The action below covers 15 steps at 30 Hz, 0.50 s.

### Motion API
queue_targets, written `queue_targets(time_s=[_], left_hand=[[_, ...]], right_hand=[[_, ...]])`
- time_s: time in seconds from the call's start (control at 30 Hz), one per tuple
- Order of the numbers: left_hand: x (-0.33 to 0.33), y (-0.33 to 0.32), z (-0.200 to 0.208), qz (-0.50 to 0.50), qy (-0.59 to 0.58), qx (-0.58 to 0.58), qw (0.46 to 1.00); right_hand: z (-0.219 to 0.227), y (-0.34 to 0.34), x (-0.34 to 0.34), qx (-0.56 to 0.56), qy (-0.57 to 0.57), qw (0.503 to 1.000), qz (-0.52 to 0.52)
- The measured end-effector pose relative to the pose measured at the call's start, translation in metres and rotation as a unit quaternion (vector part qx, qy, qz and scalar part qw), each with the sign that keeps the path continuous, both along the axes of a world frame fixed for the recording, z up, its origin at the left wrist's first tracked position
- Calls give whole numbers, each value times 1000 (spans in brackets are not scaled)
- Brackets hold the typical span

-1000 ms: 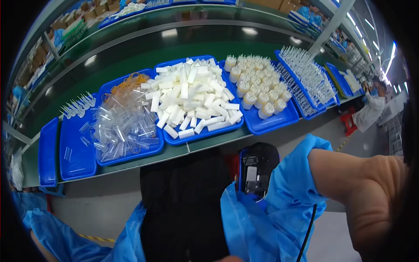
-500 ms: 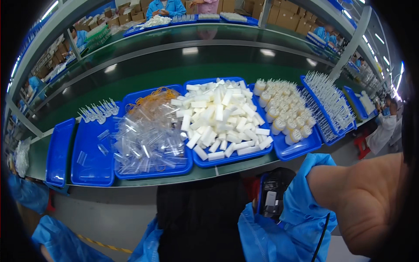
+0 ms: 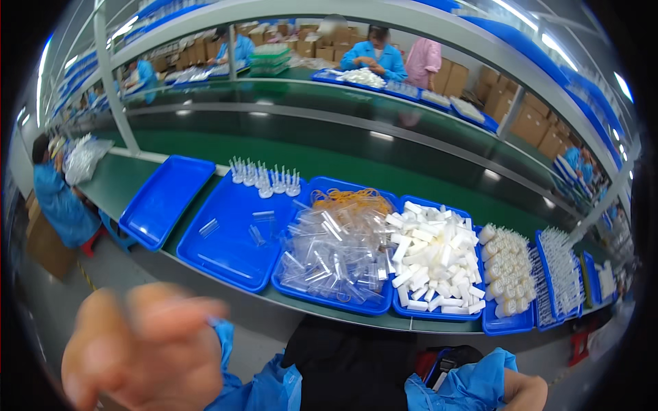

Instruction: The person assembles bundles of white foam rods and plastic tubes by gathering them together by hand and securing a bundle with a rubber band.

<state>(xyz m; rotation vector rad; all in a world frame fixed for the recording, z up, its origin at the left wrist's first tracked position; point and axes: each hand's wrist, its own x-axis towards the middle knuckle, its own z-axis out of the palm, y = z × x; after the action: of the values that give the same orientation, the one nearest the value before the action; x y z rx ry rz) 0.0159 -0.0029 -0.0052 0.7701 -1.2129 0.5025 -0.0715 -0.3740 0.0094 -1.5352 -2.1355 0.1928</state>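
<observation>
My left hand (image 3: 147,349) is raised close at the lower left, blurred by motion. Its fingers look apart, and nothing shows in them. Only the wrist and part of my right hand (image 3: 528,393) appear at the lower right edge, fingers hidden. Beyond the hands, blue trays line the bench edge. One tray (image 3: 233,253) carries a few clear tubes and a row of clear stemmed pieces (image 3: 264,179). Another holds a heap of clear plastic tubes (image 3: 329,253) with orange rubber bands (image 3: 353,200) behind. White foam-like blocks (image 3: 439,257) fill the tray to its right.
A bare blue tray (image 3: 168,202) lies at the left. Bundled white cylinders (image 3: 507,270) and racks of thin clear pieces (image 3: 558,270) stand at the right. The green conveyor (image 3: 308,147) runs behind. A co-worker (image 3: 373,58) sits across it; another person (image 3: 58,192) is at far left.
The view has swung left, so the trays sit farther right. My left hand has come up into view; my right hand has dropped from close up to the lower edge.
</observation>
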Motion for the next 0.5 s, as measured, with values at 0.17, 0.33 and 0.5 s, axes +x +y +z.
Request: queue_targets(time_s=[0.17,0.33,0.5], left_hand=[[5,2,17,-66,21,46,997],[11,58,34,-131,-43,112,984],[36,89,22,-185,2,170,968]], right_hand=[[-6,-10,-25,204,-77,953,211],[1,-2,-2,323,-103,920,198],[19,30,28,402,105,904,97]])
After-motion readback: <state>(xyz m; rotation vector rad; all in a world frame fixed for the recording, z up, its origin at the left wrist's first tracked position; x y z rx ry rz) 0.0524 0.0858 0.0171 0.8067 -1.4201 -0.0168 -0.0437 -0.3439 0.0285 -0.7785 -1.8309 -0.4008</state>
